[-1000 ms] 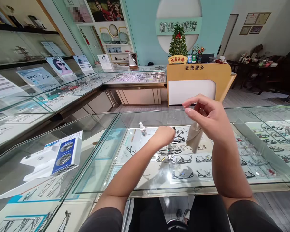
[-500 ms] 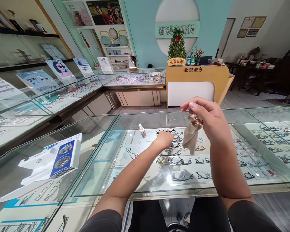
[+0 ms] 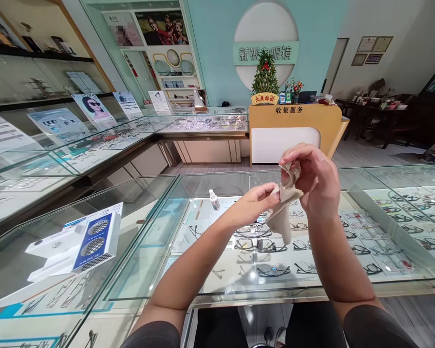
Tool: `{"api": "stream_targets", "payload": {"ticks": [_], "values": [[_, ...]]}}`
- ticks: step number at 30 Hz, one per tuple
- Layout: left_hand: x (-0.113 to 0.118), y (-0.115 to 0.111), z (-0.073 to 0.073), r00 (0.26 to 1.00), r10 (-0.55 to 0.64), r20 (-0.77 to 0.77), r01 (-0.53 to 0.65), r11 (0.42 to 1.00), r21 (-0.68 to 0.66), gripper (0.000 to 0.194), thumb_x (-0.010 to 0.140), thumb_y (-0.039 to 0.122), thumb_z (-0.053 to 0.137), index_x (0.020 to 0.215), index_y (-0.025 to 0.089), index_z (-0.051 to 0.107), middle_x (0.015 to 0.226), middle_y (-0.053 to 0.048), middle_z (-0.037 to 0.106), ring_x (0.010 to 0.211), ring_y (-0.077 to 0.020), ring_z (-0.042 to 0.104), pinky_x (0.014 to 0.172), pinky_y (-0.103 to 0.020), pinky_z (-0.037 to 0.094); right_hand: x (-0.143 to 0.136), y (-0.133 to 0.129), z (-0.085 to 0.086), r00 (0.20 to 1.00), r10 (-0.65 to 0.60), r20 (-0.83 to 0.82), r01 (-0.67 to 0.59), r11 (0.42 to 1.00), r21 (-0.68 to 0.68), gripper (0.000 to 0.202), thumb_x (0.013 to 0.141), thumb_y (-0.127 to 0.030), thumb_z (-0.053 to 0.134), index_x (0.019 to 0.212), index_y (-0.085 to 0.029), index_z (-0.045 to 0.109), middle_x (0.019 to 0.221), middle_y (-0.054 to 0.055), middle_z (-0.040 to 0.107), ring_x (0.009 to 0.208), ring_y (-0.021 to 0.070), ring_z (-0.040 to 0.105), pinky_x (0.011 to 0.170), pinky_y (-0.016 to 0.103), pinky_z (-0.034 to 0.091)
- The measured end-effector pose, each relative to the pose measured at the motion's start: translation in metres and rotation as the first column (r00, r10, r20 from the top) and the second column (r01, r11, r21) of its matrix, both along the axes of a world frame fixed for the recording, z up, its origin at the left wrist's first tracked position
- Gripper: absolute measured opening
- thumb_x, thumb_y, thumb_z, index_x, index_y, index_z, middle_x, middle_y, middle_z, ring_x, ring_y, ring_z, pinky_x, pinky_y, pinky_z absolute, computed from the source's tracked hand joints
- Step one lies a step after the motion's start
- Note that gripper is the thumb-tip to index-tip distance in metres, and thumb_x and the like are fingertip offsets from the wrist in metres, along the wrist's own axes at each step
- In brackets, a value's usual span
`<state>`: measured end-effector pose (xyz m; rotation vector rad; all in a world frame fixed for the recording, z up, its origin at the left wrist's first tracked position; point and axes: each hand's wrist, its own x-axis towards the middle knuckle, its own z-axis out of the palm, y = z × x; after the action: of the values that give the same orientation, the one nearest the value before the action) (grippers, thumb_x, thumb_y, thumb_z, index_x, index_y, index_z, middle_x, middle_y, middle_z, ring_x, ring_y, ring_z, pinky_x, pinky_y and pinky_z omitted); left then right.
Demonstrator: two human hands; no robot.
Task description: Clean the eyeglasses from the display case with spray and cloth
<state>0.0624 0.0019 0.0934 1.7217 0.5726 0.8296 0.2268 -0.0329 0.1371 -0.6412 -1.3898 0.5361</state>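
A beige cloth (image 3: 281, 220) hangs above the glass display counter, bunched at its top. My right hand (image 3: 317, 181) has its fingers curled round the upper part of the cloth. From the other side my left hand (image 3: 255, 205) pinches the cloth's left edge between thumb and fingers. Whether anything lies inside the folds is hidden. A small white bottle (image 3: 214, 199) stands upright on the glass, left of my hands. Rows of eyeglasses (image 3: 261, 244) lie under the glass below the cloth.
A blue and white folded card box (image 3: 97, 239) sits on the glass at the left. More glass cases (image 3: 112, 145) run along the left and back. A yellow cashier desk (image 3: 331, 123) stands beyond the counter.
My left hand has risen from near the counter glass and moved right to the cloth, and now grips its edge. The right hand's fingers have shifted round the cloth. The view has tilted up slightly.
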Motion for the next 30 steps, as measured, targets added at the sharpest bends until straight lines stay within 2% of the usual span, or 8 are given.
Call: {"api": "stream_targets", "payload": {"ticks": [3, 5, 10, 12, 17, 21, 25, 30], "values": [[-0.005, 0.001, 0.001, 0.996, -0.025, 0.09, 0.039, 0.986, -0.16, 0.046, 0.097, 0.066, 0.071, 0.1, 0.02, 0.072, 0.092, -0.005, 0.073, 0.083, -0.018, 0.066, 0.078, -0.03, 0.051, -0.001, 0.001, -0.002, 0.992, -0.096, 0.078, 0.09, 0.993, 0.077, 0.043, 0.104, -0.062, 0.05, 0.094, -0.027, 0.072, 0.096, 0.009, 0.065, 0.082, 0.0241, 0.062, 0.07, 0.041, 0.055], [-0.008, 0.003, 0.003, 0.985, 0.044, 0.17, -0.001, 0.97, -0.244, 0.044, 0.097, 0.065, 0.071, 0.096, 0.021, 0.067, 0.082, -0.002, 0.069, 0.072, -0.0156, 0.062, 0.069, -0.028, 0.047, -0.001, 0.0, -0.003, 0.985, -0.119, 0.122, 0.107, 0.989, 0.1, 0.044, 0.103, -0.065, 0.052, 0.094, -0.028, 0.074, 0.095, 0.009, 0.065, 0.082, 0.0243, 0.062, 0.072, 0.042, 0.055], [-0.011, 0.001, 0.01, 0.939, 0.182, 0.292, -0.095, 0.953, -0.288, 0.042, 0.095, 0.062, 0.074, 0.091, 0.021, 0.063, 0.071, 0.0, 0.062, 0.063, -0.013, 0.053, 0.057, -0.026, 0.035, -0.005, -0.007, -0.001, 0.97, 0.005, 0.243, -0.044, 0.987, 0.153, 0.027, 0.104, -0.05, 0.062, 0.1, -0.028, 0.076, 0.094, 0.006, 0.069, 0.085, 0.0228, 0.064, 0.077, 0.041, 0.055], [-0.011, -0.002, 0.014, 0.925, 0.218, 0.311, -0.123, 0.946, -0.299, 0.042, 0.094, 0.062, 0.074, 0.09, 0.021, 0.064, 0.071, 0.0, 0.061, 0.063, -0.0128, 0.051, 0.057, -0.026, 0.034, -0.008, -0.01, -0.001, 0.952, 0.005, 0.307, -0.057, 0.985, 0.162, 0.021, 0.104, -0.044, 0.063, 0.103, -0.028, 0.075, 0.096, 0.005, 0.071, 0.086, 0.0224, 0.064, 0.078, 0.041, 0.055], [-0.014, -0.007, 0.019, 0.894, 0.28, 0.35, -0.202, 0.949, -0.243, 0.028, 0.095, 0.048, 0.073, 0.099, 0.02, 0.073, 0.094, -0.004, 0.073, 0.082, -0.0158, 0.063, 0.076, -0.027, 0.05, -0.014, -0.014, 0.001, 0.877, -0.176, 0.447, 0.07, 0.967, 0.244, 0.014, 0.1, -0.035, 0.067, 0.112, -0.028, 0.07, 0.102, 0.006, 0.073, 0.094, 0.0242, 0.066, 0.085, 0.043, 0.057], [-0.02, -0.008, 0.018, 0.893, 0.293, 0.341, -0.272, 0.956, -0.109, 0.022, 0.094, 0.03, 0.072, 0.113, 0.021, 0.078, 0.115, -0.005, 0.078, 0.101, -0.0173, 0.068, 0.091, -0.027, 0.052, -0.016, -0.013, 0.0, 0.829, -0.303, 0.47, 0.156, 0.932, 0.327, 0.024, 0.097, -0.027, 0.07, 0.12, -0.028, 0.066, 0.119, 0.009, 0.072, 0.111, 0.0271, 0.068, 0.096, 0.046, 0.059], [-0.024, -0.008, 0.019, 0.852, 0.34, 0.399, -0.331, 0.939, -0.093, 0.029, 0.092, 0.031, 0.081, 0.119, 0.022, 0.075, 0.113, -0.005, 0.077, 0.101, -0.0166, 0.07, 0.09, -0.026, 0.055, -0.015, -0.013, -0.003, 0.766, -0.363, 0.531, 0.202, 0.92, 0.337, 0.033, 0.097, -0.026, 0.07, 0.129, -0.029, 0.063, 0.129, 0.011, 0.07, 0.119, 0.0298, 0.069, 0.102, 0.05, 0.061], [-0.027, -0.01, 0.022, 0.819, 0.374, 0.434, -0.371, 0.924, -0.097, 0.035, 0.089, 0.039, 0.087, 0.114, 0.023, 0.068, 0.103, -0.003, 0.076, 0.092, -0.0161, 0.072, 0.081, -0.026, 0.057, -0.015, -0.013, -0.004, 0.699, -0.396, 0.596, 0.229, 0.913, 0.338, 0.043, 0.097, -0.026, 0.066, 0.14, -0.029, 0.059, 0.148, 0.015, 0.065, 0.134, 0.0337, 0.067, 0.108, 0.054, 0.061]]}}
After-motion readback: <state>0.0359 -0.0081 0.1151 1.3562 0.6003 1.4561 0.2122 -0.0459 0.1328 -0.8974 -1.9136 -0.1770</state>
